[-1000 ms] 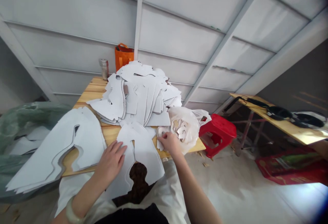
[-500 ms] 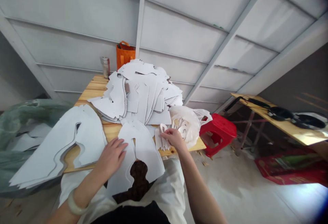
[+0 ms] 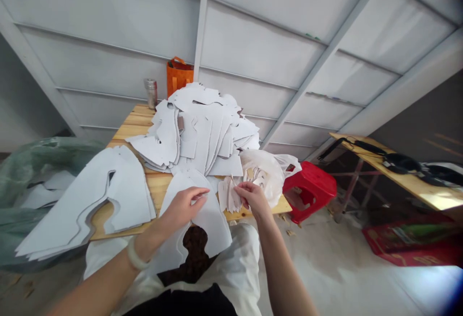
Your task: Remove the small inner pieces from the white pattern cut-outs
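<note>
My right hand [image 3: 253,199] pinches a thin, small white cut-out piece [image 3: 233,181] between thumb and fingertips, just over the small stacked pieces [image 3: 224,198] on the table's right front part. My left hand [image 3: 188,204] hovers above a large white cardboard-like sheet [image 3: 217,239], fingers stretched to the right, thumb apart, nothing held. That sheet has a curved cut-out and overhangs the table edge onto my lap. A white plastic bag [image 3: 275,181] with small cut pieces stands right of my right hand.
A tall heap of white cut sheets [image 3: 202,128] covers the wooden table's [image 3: 126,130] back. More large sheets [image 3: 130,185] lie left, beside a green bag [image 3: 21,171]. An orange bag [image 3: 177,79] and metal bottle [image 3: 151,93] stand behind; a red stool [image 3: 311,185] is right.
My left hand has lifted off the large sheet and moved right, towards my right hand. My right hand has shifted slightly right and now holds a small piece off the stack.
</note>
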### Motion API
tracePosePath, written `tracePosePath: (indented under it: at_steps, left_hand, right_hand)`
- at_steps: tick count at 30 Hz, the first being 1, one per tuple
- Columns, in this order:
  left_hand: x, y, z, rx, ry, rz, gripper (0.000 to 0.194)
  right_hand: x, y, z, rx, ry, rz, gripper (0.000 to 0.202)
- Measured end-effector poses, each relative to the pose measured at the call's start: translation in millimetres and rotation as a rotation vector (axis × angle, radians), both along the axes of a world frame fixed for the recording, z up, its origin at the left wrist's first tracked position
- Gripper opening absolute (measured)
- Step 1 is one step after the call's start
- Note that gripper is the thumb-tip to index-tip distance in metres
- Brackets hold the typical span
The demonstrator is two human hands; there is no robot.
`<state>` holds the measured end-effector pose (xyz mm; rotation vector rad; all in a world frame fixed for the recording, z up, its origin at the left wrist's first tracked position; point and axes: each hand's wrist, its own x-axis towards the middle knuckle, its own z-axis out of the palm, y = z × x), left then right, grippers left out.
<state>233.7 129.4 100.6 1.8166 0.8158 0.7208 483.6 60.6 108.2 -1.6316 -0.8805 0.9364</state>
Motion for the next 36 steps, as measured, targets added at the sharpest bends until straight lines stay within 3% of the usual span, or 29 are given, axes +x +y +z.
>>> tracePosePath:
  at_steps: [4,6,10,18,27,31,36]
  left_hand:
    - [66.4,13.7,3.5,-0.683,-0.347,-0.025,0.028]
    - [90.3,23.6,-0.6,-0.795,-0.401,0.018,0.028]
    - [112.0,35.0,-6.7,-0.818,-0.387,0.029,0.033]
    - [111.4,30.3,0.6,-0.817,-0.389,-0.037,0.034]
    - [116.1,21.5,-0.5,-1.075,-0.560,-0.043,0.015]
    - [119.9,12.7,-0.3,-1.023,-0.581,-0.049,0.015]
    - [112.9,13.8,-0.4,-0.721,-0.479,0.000,0.025]
  right_hand:
    - [-6.0,-2.5,-5.7,-0.004,0.006,-0.023,0.034]
    - [-8.3,-4.5,-8.5,-0.012,0.006,-0.019,0.033]
    - [-9.6,-9.8,-12.6,-0.016,0.013,-0.005,0.032]
    - [-11.6,-16.4,-14.7,0.038,0.056,-0.009,0.030]
    - [-8.3,-27.1,-15.2,0.175,0.311,0.004,0.036]
    - [-15.9,-34.1,-13.5,0.233,0.345,0.007,0.037]
    - [-28.9,-42.6,-10.2,0.317,0.318,-0.091,0.037]
